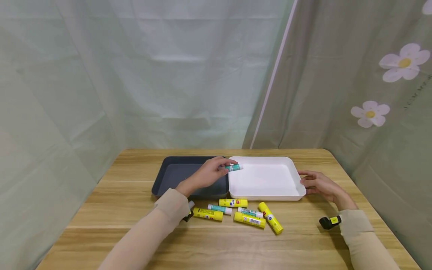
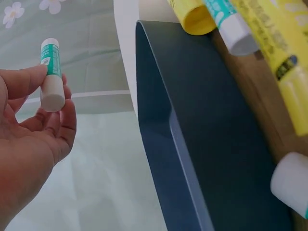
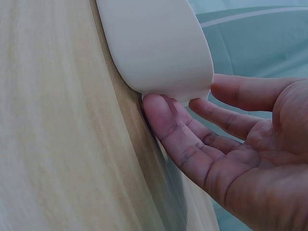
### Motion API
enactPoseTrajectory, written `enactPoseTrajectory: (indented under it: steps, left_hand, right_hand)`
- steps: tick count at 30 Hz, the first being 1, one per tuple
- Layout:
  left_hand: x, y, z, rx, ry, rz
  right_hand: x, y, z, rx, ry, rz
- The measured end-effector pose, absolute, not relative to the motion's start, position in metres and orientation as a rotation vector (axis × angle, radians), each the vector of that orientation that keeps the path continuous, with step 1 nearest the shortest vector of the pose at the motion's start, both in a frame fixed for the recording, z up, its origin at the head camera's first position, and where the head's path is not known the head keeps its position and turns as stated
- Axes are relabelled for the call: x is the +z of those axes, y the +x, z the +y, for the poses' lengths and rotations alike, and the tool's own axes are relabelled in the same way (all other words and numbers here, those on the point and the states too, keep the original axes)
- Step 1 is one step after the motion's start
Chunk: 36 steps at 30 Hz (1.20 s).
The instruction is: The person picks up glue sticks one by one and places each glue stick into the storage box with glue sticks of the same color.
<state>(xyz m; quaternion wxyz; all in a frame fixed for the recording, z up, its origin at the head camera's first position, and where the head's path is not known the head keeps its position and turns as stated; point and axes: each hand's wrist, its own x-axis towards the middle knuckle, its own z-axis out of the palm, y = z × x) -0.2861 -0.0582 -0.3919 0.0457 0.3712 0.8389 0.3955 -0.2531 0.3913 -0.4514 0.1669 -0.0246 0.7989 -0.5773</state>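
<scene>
My left hand (image 1: 213,172) pinches a teal-and-white glue stick (image 1: 235,167) between thumb and fingers, over the side where the dark tray (image 1: 189,196) meets the white tray (image 1: 270,197). In the left wrist view the glue stick (image 2: 54,72) stands nearly upright, its white end towards me. My right hand (image 1: 318,184) holds the white tray by its right side. The right wrist view shows the thumb at the rim and the other fingertips (image 3: 156,103) against the outer wall of the tray corner (image 3: 159,53).
In front of the trays lie several yellow glue sticks (image 1: 249,219) and a few smaller teal-and-white ones (image 1: 220,209). One white end (image 1: 191,204) shows beside the left sleeve. The wooden table (image 1: 216,247) ends at curtains (image 1: 185,93) behind and at both sides.
</scene>
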Motion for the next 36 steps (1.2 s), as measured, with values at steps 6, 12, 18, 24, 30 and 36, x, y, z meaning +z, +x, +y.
enactPoseTrajectory:
  steps: [6,12,18,24,30,36]
  left_hand:
    - [-0.390,-0.295,-0.051,1.208,1.156,2.548]
    - [-0.387,-0.304,-0.047,1.218,1.127,2.494]
    - [-0.388,-0.315,-0.041,1.220,1.111,2.433]
    - [-0.387,-0.322,-0.035,1.266,0.991,2.361]
    - [-0.388,-0.328,-0.029,1.316,0.949,2.290]
    - [-0.389,-0.333,-0.023,1.324,0.936,2.265]
  right_hand:
    - [-0.452,-0.254,0.392,-1.655,-0.082,2.273]
    - [-0.454,-0.254,0.392,-1.653,-0.076,2.280]
    - [-0.455,-0.254,0.393,-1.651,-0.066,2.280]
    - [-0.456,-0.254,0.394,-1.659,-0.062,2.276]
    - [-0.456,-0.253,0.394,-1.657,-0.071,2.280]
    - [-0.455,-0.253,0.393,-1.665,-0.073,2.269]
